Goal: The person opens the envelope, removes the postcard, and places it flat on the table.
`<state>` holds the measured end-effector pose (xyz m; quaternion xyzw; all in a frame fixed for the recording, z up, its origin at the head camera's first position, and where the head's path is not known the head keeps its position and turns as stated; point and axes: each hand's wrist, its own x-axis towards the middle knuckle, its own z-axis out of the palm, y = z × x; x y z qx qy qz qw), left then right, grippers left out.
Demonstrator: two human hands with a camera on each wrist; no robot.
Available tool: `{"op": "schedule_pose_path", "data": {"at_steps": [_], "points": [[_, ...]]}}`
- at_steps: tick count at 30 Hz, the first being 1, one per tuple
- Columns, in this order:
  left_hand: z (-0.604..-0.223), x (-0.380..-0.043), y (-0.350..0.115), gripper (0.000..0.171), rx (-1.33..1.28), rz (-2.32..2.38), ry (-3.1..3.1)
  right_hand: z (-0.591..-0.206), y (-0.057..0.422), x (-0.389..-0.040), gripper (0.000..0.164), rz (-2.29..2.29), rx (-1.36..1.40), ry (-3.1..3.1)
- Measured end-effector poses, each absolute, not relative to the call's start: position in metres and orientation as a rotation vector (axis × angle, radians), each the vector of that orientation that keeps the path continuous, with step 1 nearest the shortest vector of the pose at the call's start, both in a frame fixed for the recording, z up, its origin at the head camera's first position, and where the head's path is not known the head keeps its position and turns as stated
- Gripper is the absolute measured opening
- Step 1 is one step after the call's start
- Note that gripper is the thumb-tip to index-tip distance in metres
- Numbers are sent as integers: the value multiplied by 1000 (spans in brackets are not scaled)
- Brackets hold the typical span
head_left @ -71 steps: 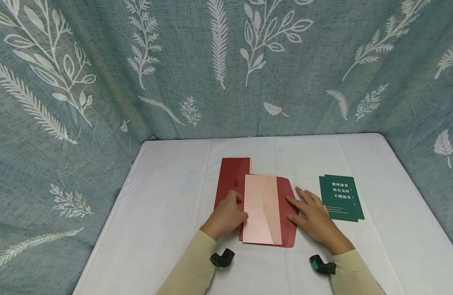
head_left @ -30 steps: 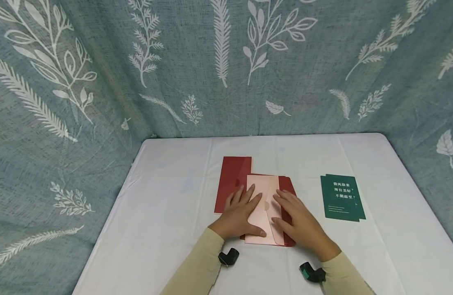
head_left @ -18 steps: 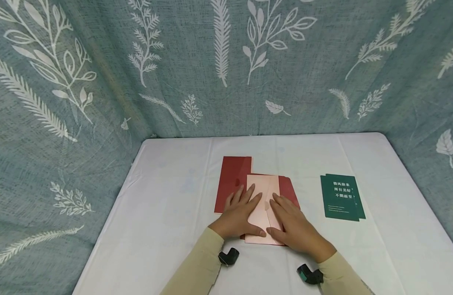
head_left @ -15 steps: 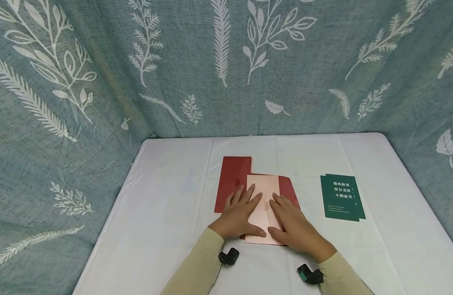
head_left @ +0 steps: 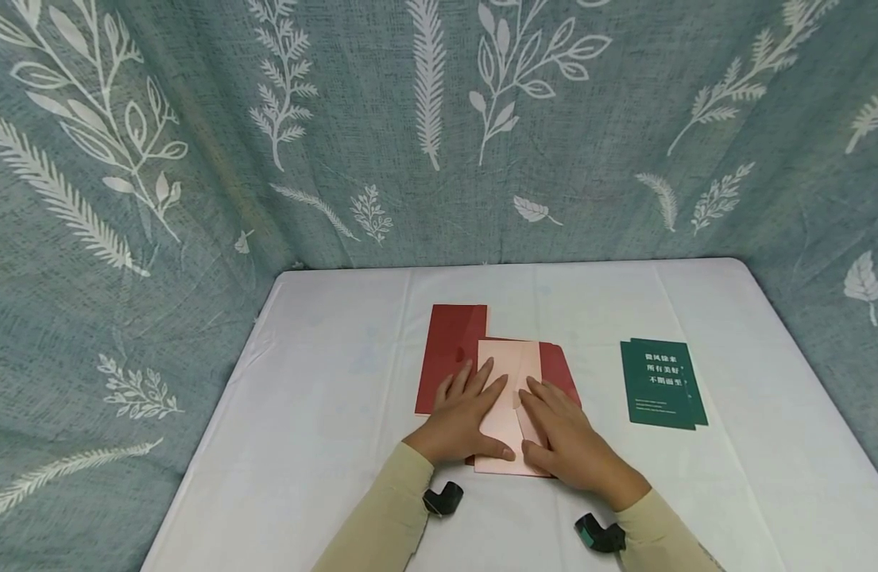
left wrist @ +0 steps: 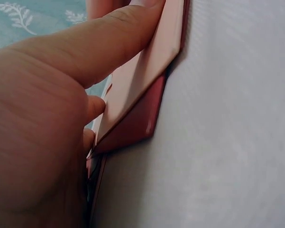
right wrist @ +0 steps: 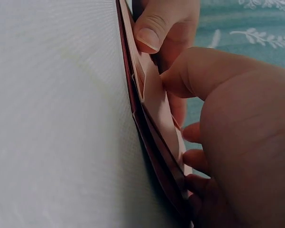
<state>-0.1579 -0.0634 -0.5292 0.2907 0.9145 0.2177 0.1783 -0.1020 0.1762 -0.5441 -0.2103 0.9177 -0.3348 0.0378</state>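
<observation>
A pale pink envelope [head_left: 506,356], its flap side up, lies on top of red envelopes on the table. My left hand [head_left: 462,415] is spread over the pink envelope's left part, with the thumb across its lower middle. On the right part, my right hand [head_left: 573,439] rests with fingertips and thumb touching the flap. One red envelope [head_left: 558,367] sticks out to the right beneath the pink one. Another red envelope [head_left: 449,338] shows behind my left fingers. In the right wrist view, the pink envelope's edge [right wrist: 156,95] stands slightly apart from the red below.
Dark green cards [head_left: 660,385] with white print lie overlapped to the right of my right hand. A white cloth covers the table [head_left: 331,381]. Behind and at both sides hangs a blue-green curtain [head_left: 381,95] with a leaf pattern.
My left hand has moved from the pink envelope's left edge onto its face. My right hand has shifted left from the red flap onto the pink one. Over the last half second, both barely move.
</observation>
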Motion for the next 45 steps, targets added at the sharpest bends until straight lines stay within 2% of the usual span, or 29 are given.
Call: {"op": "schedule_pose_path", "data": {"at_steps": [18, 45], "points": [[-529, -158, -62, 118, 826, 641, 2590, -539, 189, -105, 79, -1188, -576, 2750], [-530, -160, -61, 119, 817, 657, 2590, -536, 207, -112, 70, -1292, -572, 2821]]}}
